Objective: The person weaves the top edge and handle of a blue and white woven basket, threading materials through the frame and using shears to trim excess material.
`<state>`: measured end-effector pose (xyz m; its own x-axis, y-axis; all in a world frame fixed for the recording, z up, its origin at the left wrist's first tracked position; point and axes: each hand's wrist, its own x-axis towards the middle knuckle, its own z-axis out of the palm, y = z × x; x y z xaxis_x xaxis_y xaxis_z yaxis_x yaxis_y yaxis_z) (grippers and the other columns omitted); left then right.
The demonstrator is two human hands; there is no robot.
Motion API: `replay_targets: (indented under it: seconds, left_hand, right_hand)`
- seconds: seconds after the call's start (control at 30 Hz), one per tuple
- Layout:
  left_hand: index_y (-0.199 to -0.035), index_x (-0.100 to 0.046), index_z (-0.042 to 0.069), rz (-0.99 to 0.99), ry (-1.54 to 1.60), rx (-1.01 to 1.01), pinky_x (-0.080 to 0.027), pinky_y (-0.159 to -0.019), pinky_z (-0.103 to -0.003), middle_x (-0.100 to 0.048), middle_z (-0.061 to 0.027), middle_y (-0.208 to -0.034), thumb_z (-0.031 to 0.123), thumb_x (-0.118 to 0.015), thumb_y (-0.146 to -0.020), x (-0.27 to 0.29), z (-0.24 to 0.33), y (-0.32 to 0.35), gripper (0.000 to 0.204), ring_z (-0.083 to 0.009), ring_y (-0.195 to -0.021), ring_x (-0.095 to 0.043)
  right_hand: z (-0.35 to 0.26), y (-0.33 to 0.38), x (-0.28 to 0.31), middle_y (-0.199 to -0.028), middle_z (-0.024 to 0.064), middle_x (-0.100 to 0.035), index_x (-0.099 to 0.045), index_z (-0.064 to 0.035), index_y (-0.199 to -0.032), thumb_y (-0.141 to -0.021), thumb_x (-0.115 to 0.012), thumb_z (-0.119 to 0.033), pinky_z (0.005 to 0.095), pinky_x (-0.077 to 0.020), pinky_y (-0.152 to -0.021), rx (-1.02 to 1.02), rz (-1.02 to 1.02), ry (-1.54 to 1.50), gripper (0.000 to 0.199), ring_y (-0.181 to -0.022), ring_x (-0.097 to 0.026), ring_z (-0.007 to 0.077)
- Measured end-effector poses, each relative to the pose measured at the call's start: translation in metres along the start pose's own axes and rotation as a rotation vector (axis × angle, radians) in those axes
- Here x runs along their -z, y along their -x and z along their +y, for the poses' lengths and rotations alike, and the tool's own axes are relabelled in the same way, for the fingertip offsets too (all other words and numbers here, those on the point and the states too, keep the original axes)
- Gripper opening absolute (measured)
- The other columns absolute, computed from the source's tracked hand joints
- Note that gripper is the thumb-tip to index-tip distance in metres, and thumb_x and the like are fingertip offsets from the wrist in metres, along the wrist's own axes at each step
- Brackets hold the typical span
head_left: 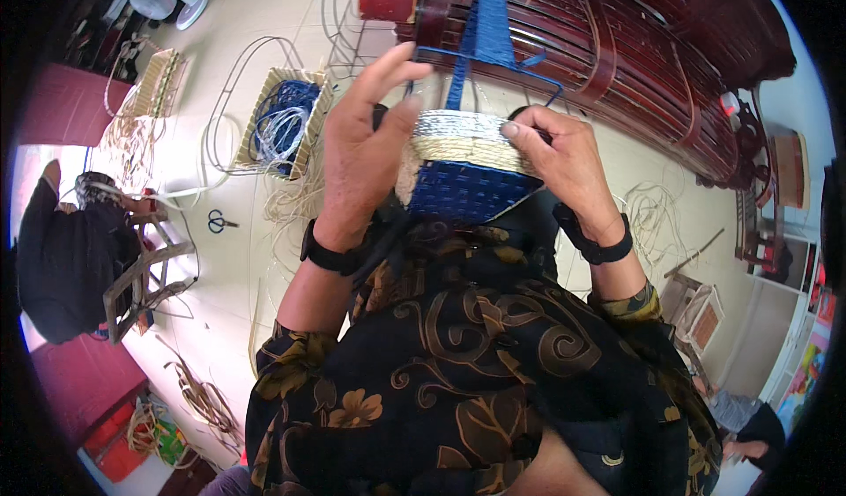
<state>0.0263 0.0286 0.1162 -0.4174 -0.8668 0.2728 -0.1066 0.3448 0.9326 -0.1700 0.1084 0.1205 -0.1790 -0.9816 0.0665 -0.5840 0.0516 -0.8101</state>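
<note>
A half-woven basket (469, 191) rests against my lap, its base blue and its side banded in cream and silver strands. A blue-wrapped wire frame (520, 71) with a wide blue strap (493, 22) stands out beyond the silver band. My right hand (564, 154) grips the basket's right side, thumb on the silver band and the other fingers partly hidden behind it. My left hand (370, 130) is raised at the basket's left edge, its fingers stretched and apart; I see nothing held in it.
Left of me, a rectangular basket (310, 99) holds blue and white strands, with scissors (222, 222) on the floor nearby. Loose pale strands (295, 210) lie beside my left arm. A dark red slatted bench (564, 33) stands ahead. Another person (70, 249) is at far left by a wooden stool (145, 271).
</note>
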Motion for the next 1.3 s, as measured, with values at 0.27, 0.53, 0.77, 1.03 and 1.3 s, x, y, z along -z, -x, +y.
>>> replay_targets:
  seconds: [0.27, 0.53, 0.77, 1.03, 1.3]
  left_hand:
    - [-0.107, -0.057, -0.003, 0.368, 0.265, 0.299, -0.042, -0.082, -0.025, -0.063, -0.0087, -0.092, 0.002, -0.051, -0.085, 0.029, -0.037, 0.040, 0.023, -0.0145, -0.089, -0.057]
    - [-0.106, -0.058, -0.002, 0.374, 0.268, 0.410, -0.042, -0.079, -0.028, -0.063, -0.0092, -0.093, 0.004, -0.050, -0.085, 0.037, -0.059, 0.067, 0.023, -0.0163, -0.088, -0.058]
    - [-0.110, -0.055, -0.002, 0.334, 0.437, 0.393, -0.043, -0.079, -0.026, -0.062, -0.0098, -0.097, 0.007, -0.050, -0.086, 0.032, -0.083, 0.050, 0.025, -0.0155, -0.089, -0.057]
    - [-0.117, -0.046, -0.006, 0.119, 0.758, 0.400, -0.039, -0.089, -0.030, -0.058, -0.0124, -0.106, 0.019, -0.043, -0.093, -0.003, -0.075, 0.037, 0.035, -0.0187, -0.100, -0.053]
    - [-0.127, -0.035, -0.005, 0.122, 0.752, 0.513, -0.037, -0.090, -0.026, -0.050, -0.0120, -0.119, 0.010, -0.045, -0.091, -0.027, -0.082, 0.034, 0.041, -0.0152, -0.106, -0.048]
  right_hand:
    - [0.021, 0.006, 0.017, -0.052, -0.0066, -0.041, -0.052, -0.0039, -0.058, -0.083, -0.060, -0.022, 0.0209, -0.0267, -0.045, -0.105, 0.183, -0.092, 0.032, -0.050, -0.034, 0.0030]
    - [0.073, 0.037, 0.084, -0.085, 0.0064, -0.063, -0.062, 0.0010, -0.092, -0.090, -0.050, -0.020, 0.0215, -0.0458, -0.065, -0.240, 0.566, -0.508, 0.024, -0.070, -0.058, 0.0108]
    - [0.145, 0.082, 0.127, -0.100, 0.0100, -0.059, -0.052, 0.0021, -0.108, -0.092, -0.043, -0.020, 0.0311, -0.0477, -0.077, -0.149, 0.720, -0.829, 0.029, -0.087, -0.058, 0.0182]
    - [0.155, 0.084, 0.085, -0.106, 0.0087, -0.058, -0.052, -0.0003, -0.111, -0.090, -0.048, -0.026, 0.0326, -0.0459, -0.082, -0.151, 0.749, -1.123, 0.034, -0.092, -0.057, 0.0202]
    - [0.152, 0.113, 0.096, -0.111, 0.0102, -0.057, -0.050, 0.0006, -0.114, -0.090, -0.047, -0.027, 0.0338, -0.0438, -0.086, -0.154, 0.760, -1.062, 0.036, -0.098, -0.055, 0.0214]
